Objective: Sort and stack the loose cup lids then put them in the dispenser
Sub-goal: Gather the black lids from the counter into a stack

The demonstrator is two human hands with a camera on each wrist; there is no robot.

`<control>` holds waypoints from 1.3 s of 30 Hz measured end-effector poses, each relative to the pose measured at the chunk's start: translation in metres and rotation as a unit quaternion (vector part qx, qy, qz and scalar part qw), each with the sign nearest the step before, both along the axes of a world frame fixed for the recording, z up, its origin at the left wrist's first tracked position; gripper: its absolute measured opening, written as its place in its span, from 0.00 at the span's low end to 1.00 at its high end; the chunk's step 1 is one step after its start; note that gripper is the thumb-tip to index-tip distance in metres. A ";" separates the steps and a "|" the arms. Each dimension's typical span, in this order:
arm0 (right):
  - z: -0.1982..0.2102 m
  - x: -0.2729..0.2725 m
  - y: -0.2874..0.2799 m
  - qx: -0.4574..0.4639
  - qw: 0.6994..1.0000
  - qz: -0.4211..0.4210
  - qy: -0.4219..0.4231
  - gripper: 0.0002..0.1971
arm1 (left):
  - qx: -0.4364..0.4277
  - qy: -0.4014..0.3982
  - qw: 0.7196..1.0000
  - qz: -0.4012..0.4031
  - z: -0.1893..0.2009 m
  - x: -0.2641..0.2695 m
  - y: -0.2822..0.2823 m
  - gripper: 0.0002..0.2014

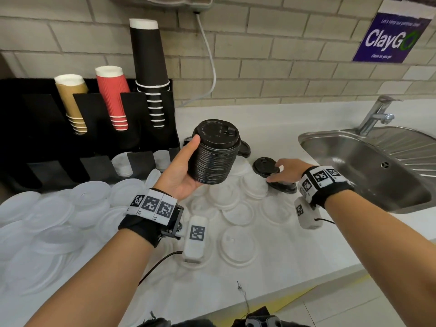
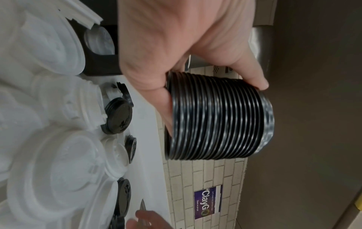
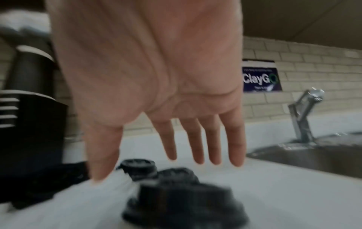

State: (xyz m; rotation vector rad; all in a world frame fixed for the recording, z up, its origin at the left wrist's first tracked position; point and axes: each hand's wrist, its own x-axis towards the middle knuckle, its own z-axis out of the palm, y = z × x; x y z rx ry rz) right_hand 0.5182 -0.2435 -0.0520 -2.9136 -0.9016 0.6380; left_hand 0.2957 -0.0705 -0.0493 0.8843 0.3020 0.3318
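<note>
My left hand [image 1: 186, 166] grips a tall stack of black lids [image 1: 215, 152] above the counter, thumb on its upper rim; the same stack of black lids [image 2: 219, 117] fills the left wrist view. My right hand [image 1: 283, 169] hovers with fingers spread over loose black lids [image 1: 265, 165], palm down and holding nothing. In the blurred right wrist view its straight fingers [image 3: 197, 144] hang above the loose black lids [image 3: 176, 193]. Many white lids [image 1: 238, 218] lie scattered on the counter. The black dispenser [image 1: 94, 147] stands at the left with white lids in its lower slots.
Stacks of tan, red and black paper cups [image 1: 151, 74] stand in the dispenser's upper slots. A steel sink [image 1: 368, 161] with a tap [image 1: 377, 114] lies at the right. The counter's front edge [image 1: 283, 289] runs close to my body. A white cable [image 1: 210, 57] hangs down the tiled wall.
</note>
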 end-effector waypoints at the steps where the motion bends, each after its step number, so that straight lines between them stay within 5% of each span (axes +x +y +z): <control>1: -0.006 0.002 0.000 0.007 1.000 -0.016 0.000 0.33 | 0.002 0.002 1.000 0.000 0.001 0.000 0.000 0.32; 9: -0.025 0.014 0.007 0.033 0.998 -0.061 0.008 0.35 | 0.013 0.015 1.000 0.001 -0.004 0.000 0.000 0.33; 12: 0.001 0.012 0.012 0.141 0.988 -0.063 0.000 0.31 | 0.013 0.020 1.000 0.001 -0.006 0.001 0.000 0.33; 16: 0.045 -0.019 0.025 0.433 0.896 -0.003 0.099 0.13 | 0.003 0.033 0.999 0.007 -0.007 0.004 -0.007 0.36; 18: 0.063 -0.042 0.029 0.491 0.860 0.055 0.126 0.10 | 0.009 0.043 0.999 0.010 -0.007 0.005 -0.010 0.38; 22: 0.070 -0.072 0.034 0.488 0.850 0.135 0.145 0.15 | 0.027 0.063 0.997 0.025 -0.006 0.004 -0.014 0.39; 39: 0.069 -0.088 0.042 0.425 0.870 0.236 0.082 0.23 | 0.040 0.088 0.993 0.065 -0.009 0.000 -0.014 0.38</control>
